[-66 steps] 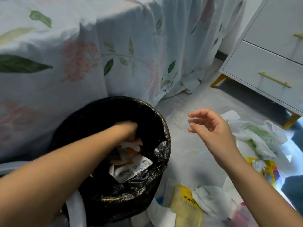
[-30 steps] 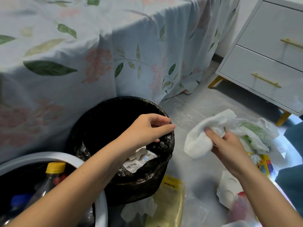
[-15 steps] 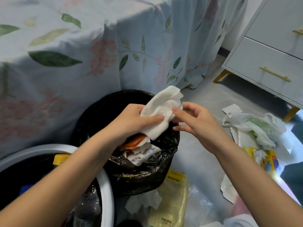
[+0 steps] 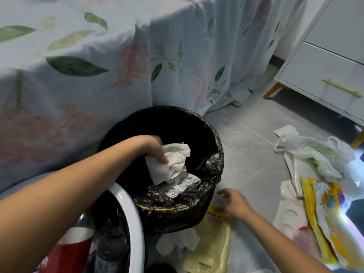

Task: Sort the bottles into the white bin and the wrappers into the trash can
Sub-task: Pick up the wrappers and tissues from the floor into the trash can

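Left hand (image 4: pixel 155 147) was inside the mouth of the trash can (image 4: pixel 214 154), at frame centre. Its fingers were curled down onto a crumpled white wrapper (image 4: pixel 171 164); the wad bulged out to the right of and below the fingers, its lower end touching the labelled packaging already in the can. Thumb position not visible.

Right hand (image 4: pixel 233 201) was low, right of centre, just beside the can's outer wall and over the top edge of a yellow pouch (image 4: pixel 210 241) lying on the floor. Hand was motion-blurred; fingers looked loosely bent, nothing clearly held. Contact with the pouch: cannot tell.

White bin (image 4: pixel 136 219) at lower left, its rim touching the can; dark bottles (image 4: pixel 110 249) partly visible inside, below the left forearm.

A second crumpled white scrap (image 4: pixel 181 240) lay on the floor at the can's base, left of the pouch. More wrappers, a white plastic bag (image 4: pixel 315 152) and yellow packets (image 4: pixel 331 213), lay at the right edge of the frame.

Flowered cloth (image 4: pixel 118 56) filled the upper left; white drawers (image 4: pixel 331 62) at upper right.
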{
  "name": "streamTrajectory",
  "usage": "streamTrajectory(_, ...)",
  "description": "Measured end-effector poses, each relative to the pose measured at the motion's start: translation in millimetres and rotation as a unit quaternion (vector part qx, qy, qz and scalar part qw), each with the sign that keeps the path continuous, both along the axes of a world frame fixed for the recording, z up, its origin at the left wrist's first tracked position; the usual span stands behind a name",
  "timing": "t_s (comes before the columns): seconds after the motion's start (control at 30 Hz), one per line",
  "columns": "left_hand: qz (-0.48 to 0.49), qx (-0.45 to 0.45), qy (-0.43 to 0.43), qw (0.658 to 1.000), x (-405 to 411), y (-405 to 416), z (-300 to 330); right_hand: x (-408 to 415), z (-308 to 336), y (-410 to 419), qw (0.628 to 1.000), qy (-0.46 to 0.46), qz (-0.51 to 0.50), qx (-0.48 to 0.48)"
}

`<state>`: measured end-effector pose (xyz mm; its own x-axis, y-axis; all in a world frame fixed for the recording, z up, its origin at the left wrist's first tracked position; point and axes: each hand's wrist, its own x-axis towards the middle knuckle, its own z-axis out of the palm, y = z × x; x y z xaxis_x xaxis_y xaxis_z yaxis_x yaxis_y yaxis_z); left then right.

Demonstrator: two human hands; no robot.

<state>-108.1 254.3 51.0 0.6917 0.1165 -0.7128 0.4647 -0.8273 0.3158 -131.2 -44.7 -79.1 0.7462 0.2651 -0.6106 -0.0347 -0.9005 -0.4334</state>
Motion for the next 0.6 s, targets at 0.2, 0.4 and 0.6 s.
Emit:
streamTrajectory(0.2,-0.023,0.159,-0.013,0.987,13,-6,-12,-25,-20,3,0.986,-0.095,0.117,-0.07)
streamTrajectory(0.4,0.063,0.116,-0.156,0.979,18,-8,-4,-24,-34,-1,0.975,-0.143,0.144,-0.093)
streamTrajectory(0.6,0.118,0.042,-0.296,0.947,24,-32,14,-7,-33,-10,0.979,-0.157,0.072,-0.109)
